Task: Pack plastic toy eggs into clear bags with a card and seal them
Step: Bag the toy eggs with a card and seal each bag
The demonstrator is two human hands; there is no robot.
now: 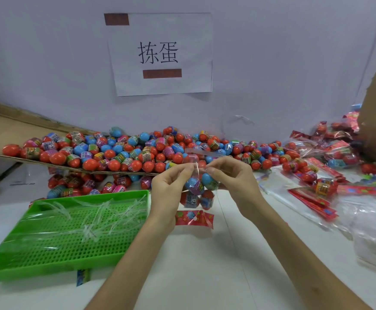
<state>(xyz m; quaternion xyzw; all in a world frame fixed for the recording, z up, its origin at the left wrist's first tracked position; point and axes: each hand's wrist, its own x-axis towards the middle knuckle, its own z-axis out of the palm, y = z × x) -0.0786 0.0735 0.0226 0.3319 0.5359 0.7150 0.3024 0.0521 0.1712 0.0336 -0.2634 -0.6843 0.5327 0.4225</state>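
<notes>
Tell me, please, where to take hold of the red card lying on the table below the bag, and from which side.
Probably its right end, pinched from the right. The red card lies nearly flat, so only an edge offers a grip. Its left end sits beside the wrist of the left hand, and the bag hangs just above its far edge.

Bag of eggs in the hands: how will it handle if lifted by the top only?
Probably floppy: the bag is thin clear film and hangs below the left hand and right hand pinching its top. Likely bottom-heavy, since its eggs bunch low. It may swing.
</notes>
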